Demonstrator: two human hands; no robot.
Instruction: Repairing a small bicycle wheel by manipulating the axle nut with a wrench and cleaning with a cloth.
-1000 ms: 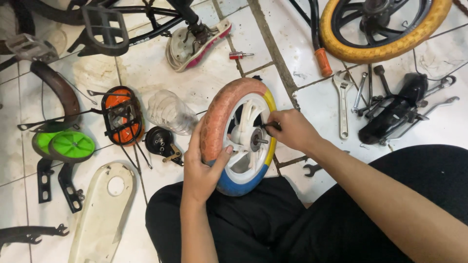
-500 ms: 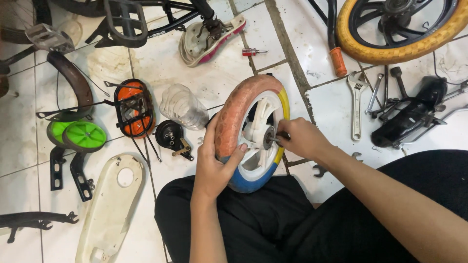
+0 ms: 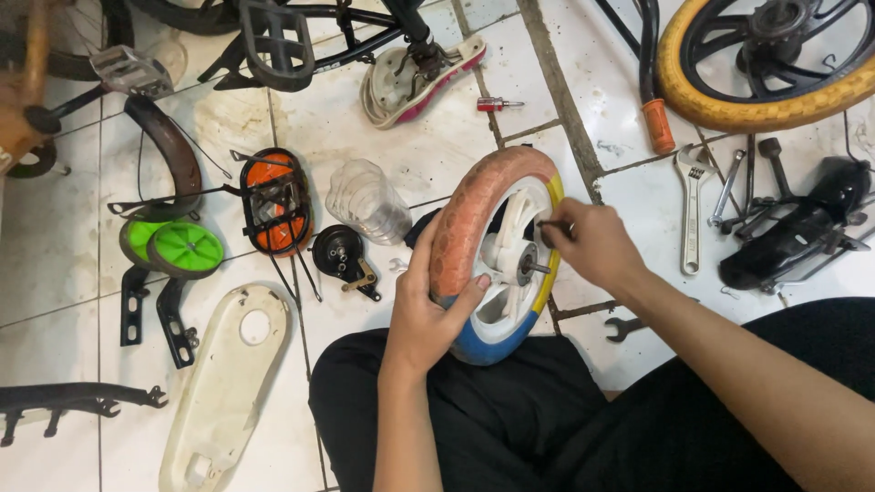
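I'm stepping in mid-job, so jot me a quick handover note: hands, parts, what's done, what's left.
Left hand: grips the tyre of the small wheel, holding it upright on the lap.
Right hand: pinches a thin dark tool between the spokes, just above the axle stub.
Nearby on the tiles: adjustable wrench, small spanner, clear plastic bottle.
Done: wheel is off and in hand.
Left: the hub work looks unfinished; its progress can't be judged.

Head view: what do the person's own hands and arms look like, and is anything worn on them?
Both the left hand and right hand are bare: no gloves, rings or watch visible. Forearms are uncovered, no sleeves in view. Black trousers cover the legs below.
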